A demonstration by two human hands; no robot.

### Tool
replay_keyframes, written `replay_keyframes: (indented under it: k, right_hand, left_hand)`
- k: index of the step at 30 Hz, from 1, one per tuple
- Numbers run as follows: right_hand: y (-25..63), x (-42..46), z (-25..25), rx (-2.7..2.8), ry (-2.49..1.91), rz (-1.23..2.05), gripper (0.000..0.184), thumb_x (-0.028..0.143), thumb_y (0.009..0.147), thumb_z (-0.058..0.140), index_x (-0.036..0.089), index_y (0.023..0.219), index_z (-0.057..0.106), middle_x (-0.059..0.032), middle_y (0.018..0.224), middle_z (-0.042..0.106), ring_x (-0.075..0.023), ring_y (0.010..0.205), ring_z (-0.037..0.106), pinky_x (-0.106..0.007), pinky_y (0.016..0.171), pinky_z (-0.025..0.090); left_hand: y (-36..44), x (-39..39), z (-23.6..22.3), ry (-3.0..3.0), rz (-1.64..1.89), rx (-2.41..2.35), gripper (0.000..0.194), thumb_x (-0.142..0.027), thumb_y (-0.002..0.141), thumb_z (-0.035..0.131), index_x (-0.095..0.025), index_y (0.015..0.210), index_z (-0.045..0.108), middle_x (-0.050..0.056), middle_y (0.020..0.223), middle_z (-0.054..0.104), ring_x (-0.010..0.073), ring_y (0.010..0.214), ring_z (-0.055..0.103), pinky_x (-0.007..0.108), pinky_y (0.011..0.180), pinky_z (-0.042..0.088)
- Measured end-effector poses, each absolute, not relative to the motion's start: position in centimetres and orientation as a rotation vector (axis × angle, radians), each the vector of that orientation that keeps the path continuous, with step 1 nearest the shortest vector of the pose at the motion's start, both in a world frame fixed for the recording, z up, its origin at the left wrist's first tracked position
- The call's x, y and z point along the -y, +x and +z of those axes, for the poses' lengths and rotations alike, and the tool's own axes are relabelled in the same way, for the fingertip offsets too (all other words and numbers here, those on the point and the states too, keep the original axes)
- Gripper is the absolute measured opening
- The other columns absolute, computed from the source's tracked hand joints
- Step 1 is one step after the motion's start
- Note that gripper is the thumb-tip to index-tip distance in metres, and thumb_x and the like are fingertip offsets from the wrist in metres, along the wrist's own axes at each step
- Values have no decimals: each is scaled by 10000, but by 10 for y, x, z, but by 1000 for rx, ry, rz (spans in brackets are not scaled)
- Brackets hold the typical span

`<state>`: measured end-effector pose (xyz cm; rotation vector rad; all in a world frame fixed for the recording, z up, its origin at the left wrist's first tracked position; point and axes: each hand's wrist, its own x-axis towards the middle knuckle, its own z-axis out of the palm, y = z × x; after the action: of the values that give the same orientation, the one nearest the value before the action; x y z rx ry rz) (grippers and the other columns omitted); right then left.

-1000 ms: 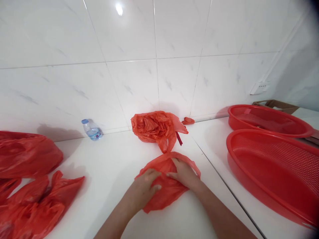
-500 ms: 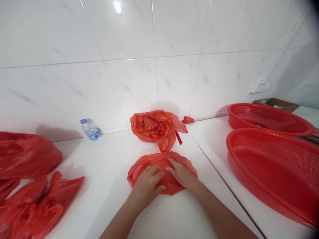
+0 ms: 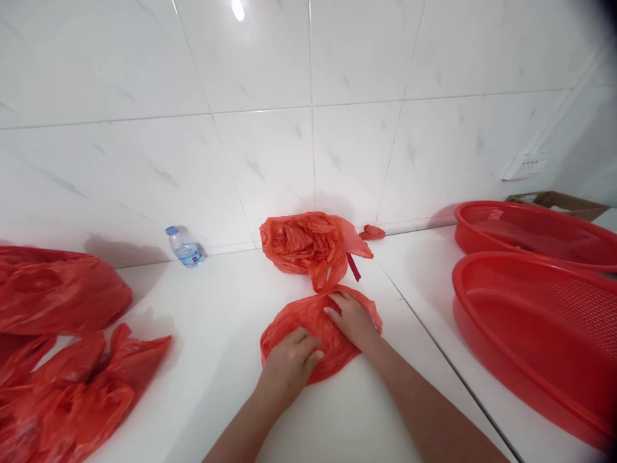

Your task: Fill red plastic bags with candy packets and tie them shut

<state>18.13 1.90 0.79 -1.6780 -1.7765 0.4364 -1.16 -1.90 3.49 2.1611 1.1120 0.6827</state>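
While the near bag (image 3: 315, 315) lies thin, red and crinkly, the right hand (image 3: 355, 323) spreads its fingers on it; I can't tell if the left hand (image 3: 288, 365), fingers bent, grips.

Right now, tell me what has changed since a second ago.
The near edge of the red bag under the left hand and right hand has drawn in toward the wall, leaving the bag more compact. Both hands are still on it. The bundle of red plastic, bottle and red baskets stayed put.
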Motion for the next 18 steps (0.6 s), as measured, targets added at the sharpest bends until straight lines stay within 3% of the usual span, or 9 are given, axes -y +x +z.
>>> replay_keyframes:
  k: [3,6,8,13,18]
  right_hand:
    - [175,-10,9,1819,-1555,264,273,248,890,418,201,1084,605,-64,1126,581,-180,1048,527,-319,932,411]
    - [167,-2,10,1939,-1452,219,263,199,883,408,206,1021,632,-69,1075,590,-181,1019,536,-337,930,416]
    - [164,1,9,2015,-1472,359,267,232,844,493,219,1083,612,-67,1114,580,-190,1023,545,-342,903,435]
    - [171,-3,6,2016,-1762,871,853,475,665,683,307,1407,297,-49,1383,444,-276,1215,455,-400,935,406]
    - [175,-7,4,1980,-1832,975,970,484,628,699,282,1443,213,-57,1449,360,-280,1287,376,-396,984,348]
  left_hand:
    - [-14,6,33,2465,743,-1279,301,-207,881,378,-210,1019,646,101,1079,599,258,987,542,391,839,422]
    - [-19,-8,23,2622,644,-1520,287,-235,827,498,-219,1086,621,115,1310,491,320,1223,394,491,965,332]
    - [-22,-16,14,2598,519,-1689,425,-340,768,591,-226,1177,575,121,1389,409,356,1296,290,541,992,277]
    - [-28,-25,2,2391,267,-1862,759,-576,676,604,-250,1340,434,115,1428,353,371,1330,211,547,999,247]
    - [-33,-27,-2,2353,266,-1838,798,-623,658,589,-292,1360,405,104,1455,312,381,1344,175,552,1001,226]
